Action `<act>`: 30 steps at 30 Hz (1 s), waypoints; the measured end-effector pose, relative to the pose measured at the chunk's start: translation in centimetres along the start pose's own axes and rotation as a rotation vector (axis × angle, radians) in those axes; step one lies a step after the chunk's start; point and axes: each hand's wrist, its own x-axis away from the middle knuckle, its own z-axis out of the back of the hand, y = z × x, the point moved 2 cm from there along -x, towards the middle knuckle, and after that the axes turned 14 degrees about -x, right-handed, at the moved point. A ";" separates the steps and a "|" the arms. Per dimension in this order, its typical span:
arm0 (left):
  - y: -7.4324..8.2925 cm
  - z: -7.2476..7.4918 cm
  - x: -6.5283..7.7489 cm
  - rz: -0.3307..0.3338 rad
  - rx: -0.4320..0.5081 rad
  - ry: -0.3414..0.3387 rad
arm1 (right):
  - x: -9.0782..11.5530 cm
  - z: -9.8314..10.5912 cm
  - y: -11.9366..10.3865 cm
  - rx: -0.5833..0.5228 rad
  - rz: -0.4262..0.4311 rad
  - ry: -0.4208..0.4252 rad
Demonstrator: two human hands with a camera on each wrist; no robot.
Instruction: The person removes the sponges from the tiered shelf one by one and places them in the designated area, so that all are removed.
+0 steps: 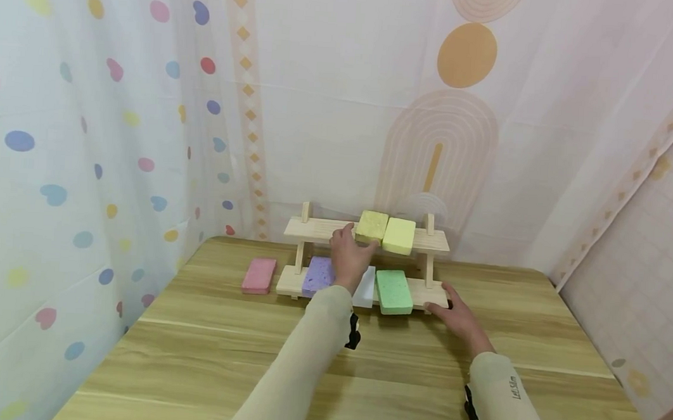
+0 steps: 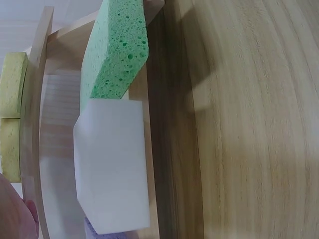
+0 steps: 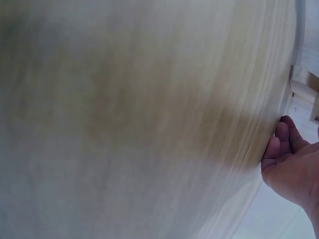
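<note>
On the upper tier of a two-tier wooden stand (image 1: 324, 228) sit two yellow sponges, a mottled one (image 1: 372, 226) and a smoother, paler one (image 1: 399, 235). My left hand (image 1: 350, 254) is at the mottled sponge, its forefinger along the left side and its thumb low by the front. In the left wrist view, a small gap separates the hand from the sponges. My right hand (image 1: 458, 315) holds the right end of the lower tier between thumb and fingers. On that tier lie a purple sponge (image 1: 318, 276), a white block (image 2: 112, 164) partly behind my left hand, and a green sponge (image 1: 394, 292).
A pink sponge (image 1: 259, 276) lies on the wood-grain table (image 1: 418, 392), left of the stand. Patterned curtains (image 1: 330, 108) hang behind and at both sides of the table. Black straps (image 1: 353, 331) show at both wrists.
</note>
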 end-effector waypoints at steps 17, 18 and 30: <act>0.7 -0.8 0.6 0.024 -0.043 0.073 | 0.4 -0.3 -0.3 0.055 0.004 0.010; 0.7 -0.8 0.6 0.025 -0.042 0.072 | 0.4 -0.3 -0.4 0.056 0.005 0.011; 1.0 -0.7 0.7 0.065 -0.101 0.075 | 0.6 -0.6 -0.3 0.022 -0.015 0.011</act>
